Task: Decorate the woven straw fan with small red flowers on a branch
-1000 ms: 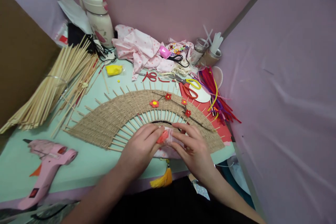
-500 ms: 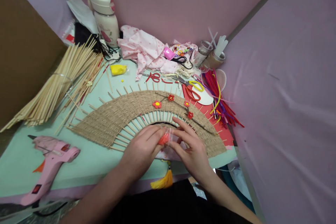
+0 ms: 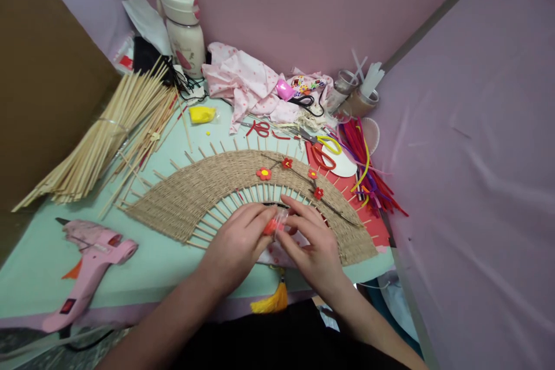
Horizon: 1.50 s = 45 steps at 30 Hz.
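A small clear plastic packet of orange-red modelling clay (image 3: 274, 226) is pinched between both hands over the fan's inner edge. My left hand (image 3: 236, 243) closes its thumb and fingers on the packet's left side. My right hand (image 3: 316, 245) grips the clear right end with thumb and bent fingers, while one finger stretches out above. Beneath them lies a woven fan (image 3: 186, 202) with thin wooden ribs. A twig (image 3: 333, 206) and several red and orange flowers (image 3: 264, 173) decorate its right half. A yellow tassel (image 3: 273, 299) hangs at the table's front edge.
At the left lie a pink glue gun (image 3: 93, 266) and a bundle of wooden sticks (image 3: 99, 144). Behind the fan are a yellow clay packet (image 3: 202, 115), a bottle (image 3: 185, 40) and spotted cloth (image 3: 243, 78). Scissors (image 3: 323, 156) and coloured pipe cleaners (image 3: 377, 173) rest at the right.
The clear end of the packet looks more spread and crumpled between my fingers. Both hands stay almost in place; the whole view has shifted slightly.
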### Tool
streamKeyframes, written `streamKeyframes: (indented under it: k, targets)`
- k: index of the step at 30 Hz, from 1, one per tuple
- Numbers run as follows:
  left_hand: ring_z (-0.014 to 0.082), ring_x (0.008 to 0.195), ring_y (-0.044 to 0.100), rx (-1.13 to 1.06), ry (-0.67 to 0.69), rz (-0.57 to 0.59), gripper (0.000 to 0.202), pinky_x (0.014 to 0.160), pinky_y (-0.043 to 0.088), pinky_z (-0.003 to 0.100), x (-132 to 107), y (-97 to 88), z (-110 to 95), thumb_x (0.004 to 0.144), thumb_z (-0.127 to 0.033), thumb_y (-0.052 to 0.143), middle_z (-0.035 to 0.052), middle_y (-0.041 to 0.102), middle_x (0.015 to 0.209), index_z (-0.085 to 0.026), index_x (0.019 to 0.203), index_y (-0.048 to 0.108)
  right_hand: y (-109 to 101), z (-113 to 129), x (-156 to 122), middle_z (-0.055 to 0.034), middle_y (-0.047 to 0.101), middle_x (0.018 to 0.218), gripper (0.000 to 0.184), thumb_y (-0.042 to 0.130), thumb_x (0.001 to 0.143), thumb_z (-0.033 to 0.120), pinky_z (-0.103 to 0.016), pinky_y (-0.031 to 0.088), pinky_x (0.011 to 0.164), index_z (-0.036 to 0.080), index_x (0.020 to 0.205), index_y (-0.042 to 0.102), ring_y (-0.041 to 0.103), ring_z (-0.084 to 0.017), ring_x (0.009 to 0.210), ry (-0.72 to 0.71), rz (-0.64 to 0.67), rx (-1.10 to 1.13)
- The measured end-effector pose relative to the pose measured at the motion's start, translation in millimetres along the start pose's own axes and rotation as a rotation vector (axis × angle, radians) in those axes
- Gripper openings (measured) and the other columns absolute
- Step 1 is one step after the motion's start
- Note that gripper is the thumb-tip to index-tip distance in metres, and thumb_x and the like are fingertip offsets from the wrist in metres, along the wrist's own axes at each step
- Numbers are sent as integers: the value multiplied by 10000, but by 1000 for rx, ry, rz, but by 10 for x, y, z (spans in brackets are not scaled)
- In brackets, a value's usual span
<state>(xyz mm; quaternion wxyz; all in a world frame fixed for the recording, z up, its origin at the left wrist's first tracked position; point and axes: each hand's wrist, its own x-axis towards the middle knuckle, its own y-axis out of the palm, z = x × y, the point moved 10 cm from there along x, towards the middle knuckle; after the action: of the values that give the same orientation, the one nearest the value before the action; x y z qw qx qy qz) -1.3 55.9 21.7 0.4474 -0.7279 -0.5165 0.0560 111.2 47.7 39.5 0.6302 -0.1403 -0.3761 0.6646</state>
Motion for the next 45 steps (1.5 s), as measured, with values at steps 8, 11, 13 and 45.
streamKeyframes:
  k: [8, 11, 13, 45]
  targets:
    - [192, 955, 581, -8, -18, 24, 153, 879, 502, 334, 41, -46, -49, 904, -152, 518, 72, 655, 995, -151, 1014, 625, -96, 89, 45, -120, 672, 1173, 77, 616, 808, 144, -437, 476, 924, 206, 844, 642, 617, -238, 1054, -43, -94, -33]
    - [199, 940, 572, 32, -17, 41, 141, 857, 502, 335, 4, -2, -36, 913, -182, 513, 76, 643, 963, -150, 990, 627, -9, -172, 51, -99, 690, 1127, 77, 645, 764, 166, -431, 477, 918, 209, 701, 635, 627, -241, 1037, 214, 20, 294]
    - [202, 937, 572, 61, -22, 42, 148, 856, 499, 339, -11, -3, 2, 921, -198, 502, 77, 641, 949, -150, 979, 629, 162, -353, -8, -84, 686, 1139, 111, 664, 768, 223, -401, 501, 869, 208, 660, 641, 635, -232, 1020, 454, 145, 668]
    - [121, 729, 689, -1493, -907, -379, 394, 714, 579, 253, 87, 245, 751, 680, -190, 797, 54, 725, 897, -154, 1048, 662, -74, 90, 478, -82, 651, 1092, 279, 493, 942, 175, -342, 514, 880, 246, 1161, 651, 614, -186, 1016, -108, -51, 55]
